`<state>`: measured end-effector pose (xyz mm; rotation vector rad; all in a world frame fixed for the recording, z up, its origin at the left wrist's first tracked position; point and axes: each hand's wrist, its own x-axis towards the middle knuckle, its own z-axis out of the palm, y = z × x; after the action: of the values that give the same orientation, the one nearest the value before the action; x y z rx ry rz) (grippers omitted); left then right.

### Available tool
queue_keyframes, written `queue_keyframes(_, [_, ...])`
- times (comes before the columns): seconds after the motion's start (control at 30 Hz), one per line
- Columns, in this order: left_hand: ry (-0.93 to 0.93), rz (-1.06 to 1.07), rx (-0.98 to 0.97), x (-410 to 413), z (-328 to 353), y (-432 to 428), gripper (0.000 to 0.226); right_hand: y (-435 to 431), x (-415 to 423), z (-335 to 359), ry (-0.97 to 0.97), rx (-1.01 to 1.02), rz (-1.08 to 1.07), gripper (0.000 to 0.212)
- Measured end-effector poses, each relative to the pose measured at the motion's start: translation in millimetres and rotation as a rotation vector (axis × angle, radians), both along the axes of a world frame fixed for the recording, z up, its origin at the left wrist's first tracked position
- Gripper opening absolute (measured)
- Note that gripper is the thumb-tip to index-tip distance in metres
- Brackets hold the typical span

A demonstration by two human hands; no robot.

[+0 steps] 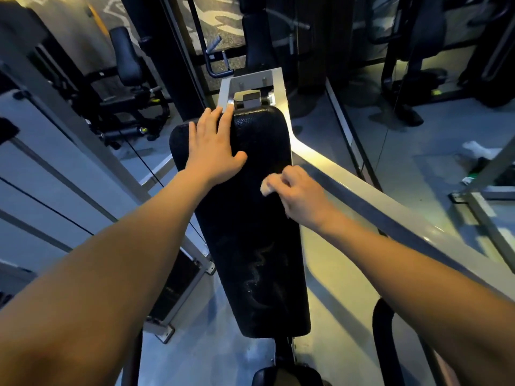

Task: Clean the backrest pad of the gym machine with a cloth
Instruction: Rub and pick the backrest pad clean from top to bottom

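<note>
The long black backrest pad (250, 240) of the gym machine runs down the middle of the view, with pale smear marks on its lower half. My left hand (213, 146) lies flat with straight fingers on the pad's upper left part, fingertips at its top edge. My right hand (295, 192) grips a small bunched white cloth (268, 186) and holds it against the pad's right side, about midway up. Most of the cloth is hidden inside the fist.
The machine's pale metal frame (348, 174) runs from the pad's top down to the right. Cables and frame bars (83, 174) stand at the left. Other dark gym machines (125, 87) fill the back. A white rag (476, 149) lies on the floor at right.
</note>
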<state>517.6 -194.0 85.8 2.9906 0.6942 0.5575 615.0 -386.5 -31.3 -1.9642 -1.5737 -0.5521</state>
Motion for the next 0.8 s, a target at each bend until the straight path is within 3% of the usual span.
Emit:
queue_keyframes(0.13, [-0.060, 0.031, 0.048, 3, -7, -8, 0.095, 15, 23, 50, 0.013, 0.225, -0.148, 0.023])
queue_keyframes(0.3, [-0.049, 0.063, 0.058, 6, -10, -11, 0.094, -7, -1, -21, 0.102, 0.081, -0.092, 0.015])
queue_keyframes(0.4, [-0.061, 0.064, 0.061, 6, -12, -11, 0.094, -19, -2, -21, 0.089, -0.002, -0.009, 0.014])
queue_keyframes(0.5, [-0.099, 0.068, 0.057, 9, -12, -15, 0.092, 0, 12, 27, 0.106, 0.155, -0.072, 0.033])
queue_keyframes(0.6, [-0.124, 0.072, 0.056, 10, -14, -16, 0.090, 16, 19, 59, 0.164, 0.341, -0.227, 0.038])
queue_keyframes(0.8, [-0.140, 0.065, 0.044, 11, -16, -12, 0.088, -2, -6, 16, 0.303, 0.404, -0.140, 0.041])
